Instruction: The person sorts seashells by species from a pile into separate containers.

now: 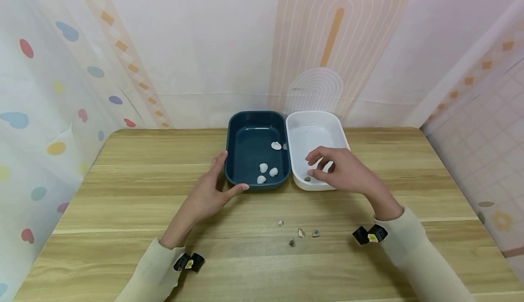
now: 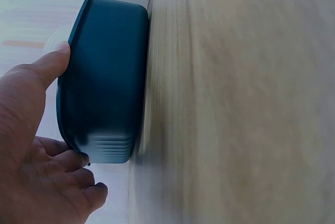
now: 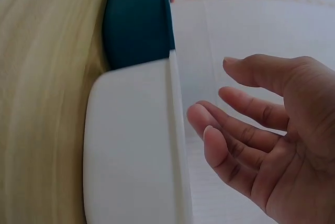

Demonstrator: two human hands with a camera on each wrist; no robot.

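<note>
My left hand (image 1: 208, 196) holds the near left corner of a dark teal tray (image 1: 247, 114), its thumb at the front rim and its fingers along the left side. Several white seashells (image 1: 276, 146) lie inside that tray. Over the near end of the white tray (image 1: 291, 127) hovers my right hand (image 1: 341, 168), fingers loosely bent and thumb apart from them. The right wrist view shows nothing between those fingers (image 3: 256, 108). A small brownish shell (image 1: 307, 179) lies in the white tray just below the right fingertips.
Several small shells (image 1: 301, 233) are scattered on the wooden table (image 1: 163, 174) in front of the trays, which stand side by side at its back edge. A patterned curtain (image 1: 204, 42) hangs behind. Each wrist wears a black camera (image 1: 189, 262).
</note>
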